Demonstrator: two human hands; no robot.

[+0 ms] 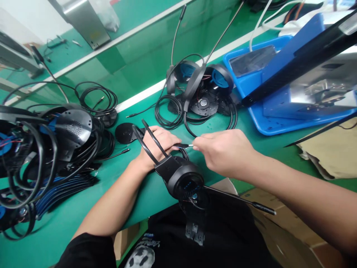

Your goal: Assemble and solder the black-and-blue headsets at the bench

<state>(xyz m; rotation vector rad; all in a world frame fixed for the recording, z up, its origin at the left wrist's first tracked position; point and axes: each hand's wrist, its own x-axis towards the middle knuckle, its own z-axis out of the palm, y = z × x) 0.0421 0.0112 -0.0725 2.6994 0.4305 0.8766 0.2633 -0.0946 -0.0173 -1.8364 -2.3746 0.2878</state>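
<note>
A black headset [185, 180] hangs at the table's front edge, its thin boom microphone [237, 199] pointing right. The two bars of its headband [147, 143] loop over my left hand [160, 143], whose curled fingers grip a flat black part of it [182, 146]. My right hand [224, 150] is closed in a pinch on a thin silver-white piece [191, 145] that meets this black part. The fingers hide most of that thin piece, so I cannot tell its kind. An ear cup on the headset's underside shows loose wires. A coiled black cable lies behind the black part.
Several partly built headsets and coiled cables [74, 126] crowd the left side of the green table [145, 208]. Further headsets [200, 89] stand ahead, microphones upright. A blue tray [267, 128] with a blue-and-metal device sits at right. A round black plate [125, 133] lies near my left hand.
</note>
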